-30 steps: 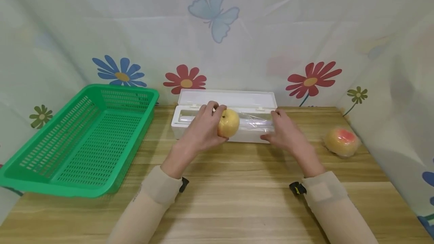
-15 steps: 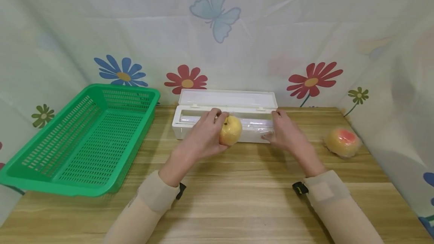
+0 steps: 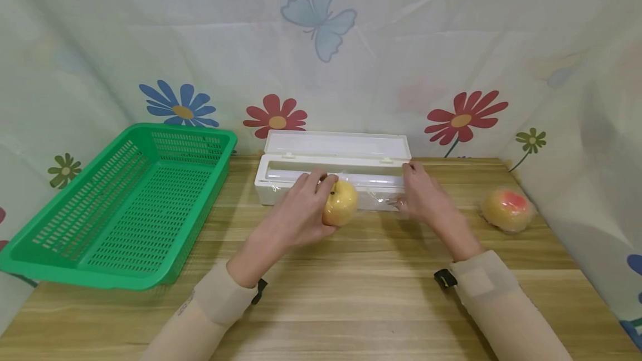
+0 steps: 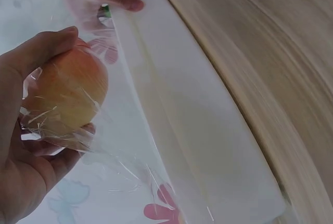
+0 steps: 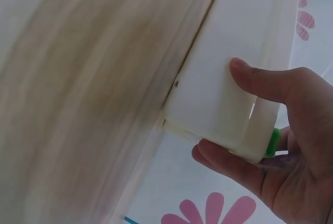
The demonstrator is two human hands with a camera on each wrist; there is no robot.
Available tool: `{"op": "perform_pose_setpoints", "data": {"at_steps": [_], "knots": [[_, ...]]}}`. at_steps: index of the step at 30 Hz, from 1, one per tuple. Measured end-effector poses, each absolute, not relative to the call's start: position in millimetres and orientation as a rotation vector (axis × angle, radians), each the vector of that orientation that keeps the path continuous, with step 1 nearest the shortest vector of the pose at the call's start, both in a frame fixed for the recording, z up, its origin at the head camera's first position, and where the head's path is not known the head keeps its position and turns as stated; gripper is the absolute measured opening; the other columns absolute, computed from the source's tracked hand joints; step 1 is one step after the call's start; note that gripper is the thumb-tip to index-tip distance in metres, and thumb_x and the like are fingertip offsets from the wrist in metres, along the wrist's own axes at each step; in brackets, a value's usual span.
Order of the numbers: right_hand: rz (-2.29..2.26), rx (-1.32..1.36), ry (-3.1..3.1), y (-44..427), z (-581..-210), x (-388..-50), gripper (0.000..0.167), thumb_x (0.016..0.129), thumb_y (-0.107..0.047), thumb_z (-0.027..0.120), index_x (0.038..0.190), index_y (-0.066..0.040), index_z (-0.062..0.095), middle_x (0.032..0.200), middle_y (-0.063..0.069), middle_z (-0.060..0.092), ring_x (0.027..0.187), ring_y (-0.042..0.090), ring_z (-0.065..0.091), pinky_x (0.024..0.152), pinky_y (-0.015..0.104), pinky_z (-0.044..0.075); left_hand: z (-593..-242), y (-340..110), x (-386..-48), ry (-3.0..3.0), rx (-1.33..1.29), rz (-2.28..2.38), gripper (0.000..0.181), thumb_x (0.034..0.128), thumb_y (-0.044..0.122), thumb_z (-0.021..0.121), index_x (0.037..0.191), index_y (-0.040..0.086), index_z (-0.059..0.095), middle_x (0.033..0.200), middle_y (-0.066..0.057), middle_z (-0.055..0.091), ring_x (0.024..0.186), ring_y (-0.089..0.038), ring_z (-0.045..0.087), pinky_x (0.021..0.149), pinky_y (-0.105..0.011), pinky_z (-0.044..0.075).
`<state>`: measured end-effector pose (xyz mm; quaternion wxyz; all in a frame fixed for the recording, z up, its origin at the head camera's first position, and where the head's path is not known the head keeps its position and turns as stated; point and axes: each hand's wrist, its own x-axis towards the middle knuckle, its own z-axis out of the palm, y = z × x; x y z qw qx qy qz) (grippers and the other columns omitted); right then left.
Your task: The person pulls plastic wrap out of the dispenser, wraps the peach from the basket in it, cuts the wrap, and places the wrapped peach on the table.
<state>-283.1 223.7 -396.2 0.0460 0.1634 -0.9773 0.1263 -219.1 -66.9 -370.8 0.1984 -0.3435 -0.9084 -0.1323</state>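
My left hand [image 3: 301, 210] grips a yellow-and-red apple [image 3: 343, 204], fingers and thumb curled round its left side. Clear cling film [image 4: 117, 164] clings to the apple and stretches from it toward the white dispenser box in the left wrist view. That cling film box [image 3: 373, 200] lies lengthwise behind the apple, its lid [image 3: 336, 144] tipped back and a pale roll [image 3: 378, 180] inside. At the box's right end, my right hand [image 3: 428, 196] holds on, with the thumb on the front face and fingers round the end in the right wrist view.
A green slotted basket [image 3: 170, 278] stands on the left of the wooden table [image 3: 351, 305]. Another yellow-and-red fruit [image 3: 507, 210], apparently wrapped in film, sits at the right. A flower-printed cloth [image 3: 366, 82] rises behind the table.
My left hand has drawn the apple from over the box's opening down toward me, with film trailing and the roll more exposed. The right hand stays at the box's right end.
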Motion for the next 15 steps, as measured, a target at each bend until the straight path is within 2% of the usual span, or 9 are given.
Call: {"op": "perform_pose_setpoints", "data": {"at_steps": [4,9,15], "knots": [[0.396,0.478,-2.994,223,-396,-283,0.078,0.085,-0.012,0.08,0.142,0.018,0.037,0.139,0.038,0.041,0.107,0.05,0.06,0.09,0.061,0.052,-372,-68,-214,-2.525,-0.986,-0.38,0.081,0.068,0.033,0.095,0.131,-0.001,0.057,0.124,-0.018,0.056,0.103,-0.032,0.059,0.087,-0.041,0.058],[0.395,0.469,-2.995,223,-396,-282,0.082,0.085,-0.018,0.084,0.142,0.017,0.038,0.141,0.037,0.04,0.108,0.053,0.059,0.092,0.062,0.051,-371,-69,-207,-2.52,-1.005,-0.371,0.082,0.0671,0.035,0.095,0.13,-0.001,0.057,0.123,-0.018,0.057,0.102,-0.032,0.059,0.088,-0.04,0.057],[0.388,0.465,-3.001,222,-397,-283,0.083,0.085,-0.022,0.084,0.142,0.018,0.037,0.144,0.037,0.038,0.109,0.055,0.058,0.092,0.063,0.05,-370,-69,-198,-2.516,-1.0,-0.396,0.083,0.0667,0.035,0.095,0.131,-0.001,0.058,0.124,-0.017,0.057,0.101,-0.031,0.061,0.082,-0.042,0.059]]}}
